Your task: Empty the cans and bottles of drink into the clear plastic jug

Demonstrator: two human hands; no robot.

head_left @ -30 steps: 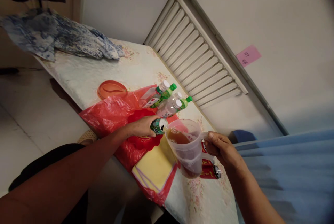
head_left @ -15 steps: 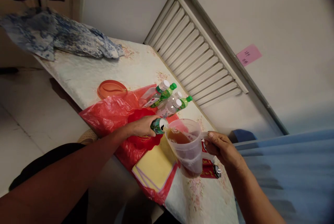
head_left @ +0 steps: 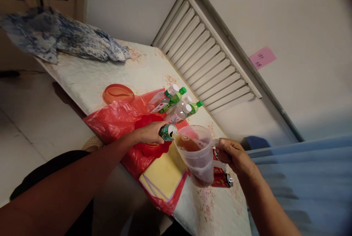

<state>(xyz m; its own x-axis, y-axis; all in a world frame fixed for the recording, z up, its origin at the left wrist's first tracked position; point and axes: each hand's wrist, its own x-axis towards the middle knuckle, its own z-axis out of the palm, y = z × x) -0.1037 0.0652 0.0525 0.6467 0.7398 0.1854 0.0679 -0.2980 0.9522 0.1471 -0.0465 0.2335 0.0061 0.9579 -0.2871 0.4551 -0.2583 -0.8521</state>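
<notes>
My left hand (head_left: 150, 132) is wrapped round a green can (head_left: 165, 133), which is tipped sideways with its opening at the rim of a clear plastic pitcher (head_left: 198, 162). A thin stream of liquid runs from the can into the pitcher, where brown liquid with some foam shows. My right hand (head_left: 233, 155) grips the pitcher's handle and holds it tilted towards the can. Under my left hand lies a red scalloped dish (head_left: 154, 149), partly hidden by the hand. Yellow cloths (head_left: 164, 173) lie on a red plastic bag (head_left: 115, 120) below the can.
Several bottles (head_left: 178, 108) stand behind the can. Red cans (head_left: 222, 180) are right of the pitcher. An orange lid (head_left: 118, 94) and a blue-white cloth (head_left: 82, 41) lie on the flowered table (head_left: 90, 78). A radiator (head_left: 209, 52) borders its far side.
</notes>
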